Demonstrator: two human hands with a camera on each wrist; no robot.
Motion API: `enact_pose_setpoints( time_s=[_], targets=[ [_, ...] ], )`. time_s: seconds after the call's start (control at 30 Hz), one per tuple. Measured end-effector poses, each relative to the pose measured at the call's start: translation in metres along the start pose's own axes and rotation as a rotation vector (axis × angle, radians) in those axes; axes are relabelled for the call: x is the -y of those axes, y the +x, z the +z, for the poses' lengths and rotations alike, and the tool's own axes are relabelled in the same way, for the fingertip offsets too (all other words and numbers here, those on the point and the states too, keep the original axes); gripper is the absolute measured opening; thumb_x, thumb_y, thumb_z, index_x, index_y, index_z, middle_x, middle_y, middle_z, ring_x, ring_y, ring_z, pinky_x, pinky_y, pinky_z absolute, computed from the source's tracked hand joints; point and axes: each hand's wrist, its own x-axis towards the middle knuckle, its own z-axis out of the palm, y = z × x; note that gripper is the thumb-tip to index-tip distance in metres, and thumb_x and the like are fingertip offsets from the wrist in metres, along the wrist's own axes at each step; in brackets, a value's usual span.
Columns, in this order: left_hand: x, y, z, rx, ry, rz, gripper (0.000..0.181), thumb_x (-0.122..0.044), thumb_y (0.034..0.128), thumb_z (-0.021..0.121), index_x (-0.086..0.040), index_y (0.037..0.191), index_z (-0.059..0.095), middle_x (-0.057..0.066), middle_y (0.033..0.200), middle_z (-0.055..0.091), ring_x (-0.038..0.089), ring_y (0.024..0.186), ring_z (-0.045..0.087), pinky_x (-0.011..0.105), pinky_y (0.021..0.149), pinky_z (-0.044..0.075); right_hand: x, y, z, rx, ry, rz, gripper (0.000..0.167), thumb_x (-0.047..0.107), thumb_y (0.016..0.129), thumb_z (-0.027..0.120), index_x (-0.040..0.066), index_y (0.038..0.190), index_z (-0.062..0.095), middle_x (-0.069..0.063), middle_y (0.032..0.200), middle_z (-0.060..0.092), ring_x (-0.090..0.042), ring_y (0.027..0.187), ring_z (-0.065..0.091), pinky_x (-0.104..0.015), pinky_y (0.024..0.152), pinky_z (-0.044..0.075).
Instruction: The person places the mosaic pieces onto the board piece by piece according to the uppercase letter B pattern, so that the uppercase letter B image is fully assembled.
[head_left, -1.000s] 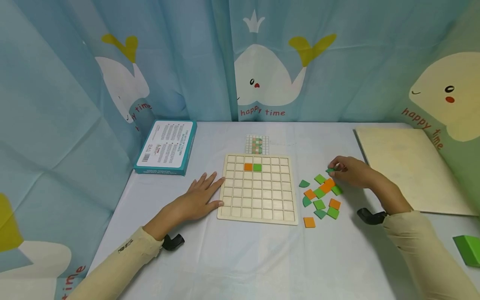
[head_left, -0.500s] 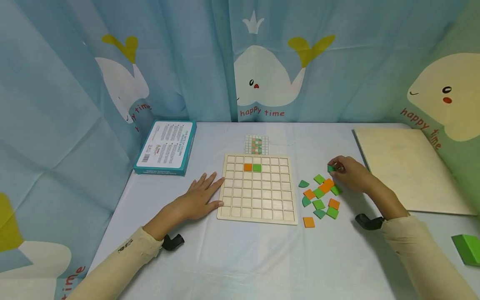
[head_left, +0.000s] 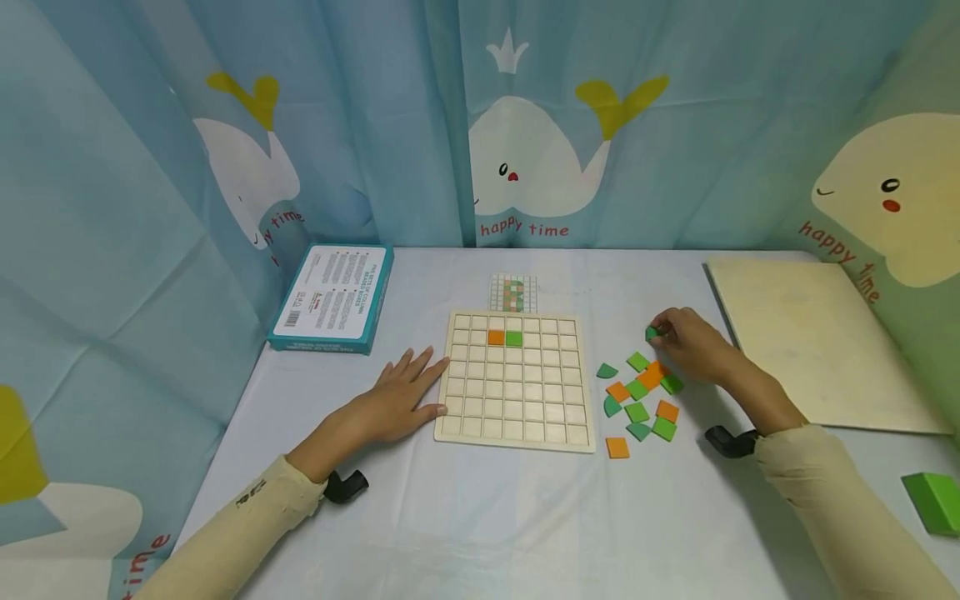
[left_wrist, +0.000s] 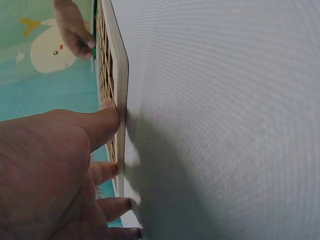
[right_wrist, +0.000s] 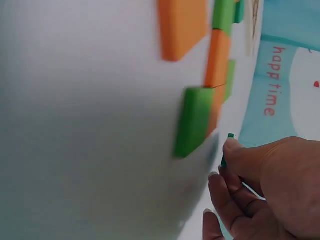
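Across the white tabletop (head_left: 510, 517), the left hand (head_left: 399, 398) rests spread-fingered at nine o'clock of the board (head_left: 514, 388), while near three the right hand (head_left: 693, 343) pinches a green tile (head_left: 651, 333) slackened grip could drop.

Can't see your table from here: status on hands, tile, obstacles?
Left hand touching grid board. Right hand pinching dark green tile. Loose tiles nearby, but none seen straight across from held tile to board.

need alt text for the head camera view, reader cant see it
A person's right hand pinches a small dark green piece beside scattered green and orange tiles. Their left hand touches the edge of a pale grid board bearing one orange tile and one green tile, with a pattern card beyond it.
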Motion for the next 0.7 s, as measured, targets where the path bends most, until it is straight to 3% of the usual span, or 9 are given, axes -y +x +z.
enact_pose_setpoints(
  time_s=[0.13,0.43,0.53,0.7],
  targets=[
    [0.001,0.001,0.001,0.002,0.001,0.002,0.076,-0.048,0.1089,0.055,-0.018,0.17,0.022,0.017,0.177,0.012,0.047,0.162,0.004,0.069,0.126,0.012,0.019,0.005,0.0,0.0,0.008,-0.001,0.033,0.008,0.109,0.056,-0.014,0.133,0.05,-0.034,0.128,0.05,-0.048,0.115,0.053,-0.066,0.101,0.045],
    [0.0,0.0,0.0,0.005,-0.001,0.0,0.076,-0.048,0.1092,0.054,-0.019,0.171,0.021,0.017,0.177,0.011,0.047,0.162,0.004,0.069,0.126,0.011,0.082,0.025,0.023,0.045,0.056,-0.127,0.028,0.005,0.108,0.055,-0.01,0.132,0.053,-0.029,0.128,0.054,-0.042,0.115,0.06,-0.055,0.094,0.054],
    [0.001,0.0,0.0,0.004,-0.002,0.003,0.076,-0.048,0.1092,0.054,-0.018,0.171,0.021,0.017,0.177,0.011,0.047,0.162,0.004,0.069,0.126,0.012,0.1,0.032,0.034,0.077,0.061,-0.133,0.029,0.006,0.108,0.056,-0.008,0.133,0.054,-0.027,0.13,0.054,-0.039,0.115,0.061,-0.06,0.1,0.048],
    [0.001,0.0,0.0,0.015,0.002,-0.004,0.077,-0.05,0.1091,0.053,-0.02,0.171,0.019,0.016,0.177,0.009,0.045,0.162,0.003,0.068,0.127,0.011,0.122,0.042,0.051,0.095,0.014,-0.162,0.029,0.014,0.108,0.062,-0.004,0.13,0.058,-0.022,0.128,0.059,-0.037,0.116,0.061,-0.066,0.1,0.039]
  ],
)
